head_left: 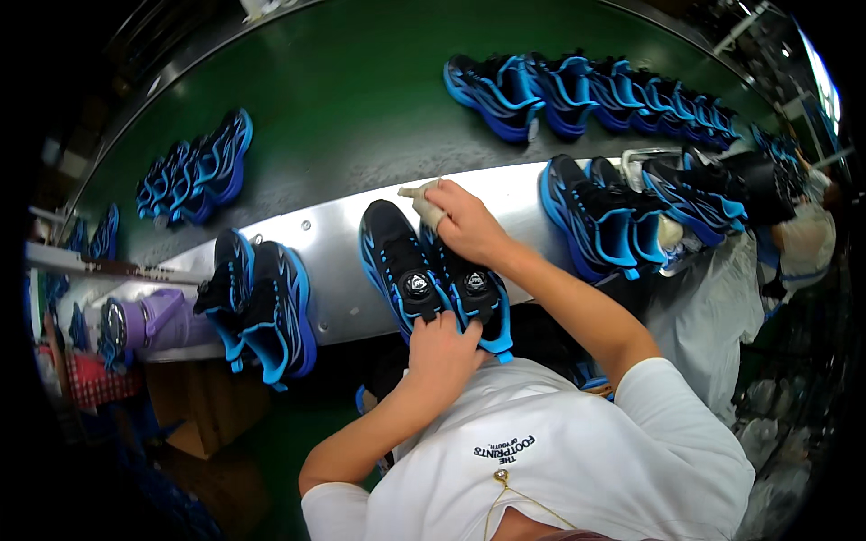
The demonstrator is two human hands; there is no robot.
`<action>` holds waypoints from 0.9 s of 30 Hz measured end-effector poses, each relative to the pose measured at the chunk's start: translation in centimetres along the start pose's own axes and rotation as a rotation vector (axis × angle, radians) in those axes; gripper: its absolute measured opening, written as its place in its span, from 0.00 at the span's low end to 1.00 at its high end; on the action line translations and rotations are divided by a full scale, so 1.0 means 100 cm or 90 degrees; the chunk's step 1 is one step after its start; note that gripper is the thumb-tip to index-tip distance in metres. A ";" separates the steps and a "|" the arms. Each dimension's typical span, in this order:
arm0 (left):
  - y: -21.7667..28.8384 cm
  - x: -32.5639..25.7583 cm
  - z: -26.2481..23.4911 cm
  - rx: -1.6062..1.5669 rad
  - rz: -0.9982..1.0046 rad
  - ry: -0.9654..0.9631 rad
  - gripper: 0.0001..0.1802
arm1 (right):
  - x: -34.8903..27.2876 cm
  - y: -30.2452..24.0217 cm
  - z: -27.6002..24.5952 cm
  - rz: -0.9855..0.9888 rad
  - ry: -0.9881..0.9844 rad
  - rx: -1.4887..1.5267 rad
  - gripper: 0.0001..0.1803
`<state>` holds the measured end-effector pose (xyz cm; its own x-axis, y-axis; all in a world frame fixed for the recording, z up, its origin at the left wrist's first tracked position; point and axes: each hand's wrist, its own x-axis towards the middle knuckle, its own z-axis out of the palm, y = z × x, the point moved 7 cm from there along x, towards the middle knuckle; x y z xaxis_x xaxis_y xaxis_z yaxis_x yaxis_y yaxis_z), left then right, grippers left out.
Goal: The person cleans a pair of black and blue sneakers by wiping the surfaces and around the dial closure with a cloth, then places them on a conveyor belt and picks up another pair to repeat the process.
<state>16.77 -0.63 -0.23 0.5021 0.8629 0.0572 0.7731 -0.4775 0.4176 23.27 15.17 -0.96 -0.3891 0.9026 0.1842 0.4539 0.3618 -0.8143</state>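
Observation:
Before me on the metal ledge stand two black-and-blue sneakers side by side, toes pointing away: a left sneaker [386, 243] and a right sneaker [475, 278]. Each has a round dial on its tongue. My left hand [442, 356] is closed at the collars, its fingertips hidden inside the openings. Over the right sneaker's toe, my right hand [462, 221] is curled and hides most of that toe. Beige wraps cover two of its fingers, one of them reaching out past the left sneaker's toe.
Matching sneakers stand in a pair [280, 311] to the left and another group [577, 212] to the right. Beyond the ledge, a green conveyor belt [343, 99] carries rows of sneakers [564, 90]. A purple jug [153, 316] sits at left; clear plastic bags [713, 316] hang at right.

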 end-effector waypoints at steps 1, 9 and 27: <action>-0.004 0.012 0.002 -0.016 -0.003 -0.035 0.22 | -0.008 -0.005 -0.008 -0.030 -0.009 -0.008 0.14; -0.156 0.091 -0.108 0.077 -0.027 0.162 0.15 | -0.134 -0.047 -0.176 0.006 0.034 -0.240 0.18; -0.077 0.029 0.007 -0.301 -0.198 0.318 0.34 | -0.127 -0.049 -0.002 -0.141 -0.067 -0.333 0.20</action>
<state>12.55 5.46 -3.90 -0.0340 0.9726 0.2301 0.5450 -0.1750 0.8200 26.17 2.00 0.78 -0.5855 0.7741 0.2409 0.6781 0.6305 -0.3778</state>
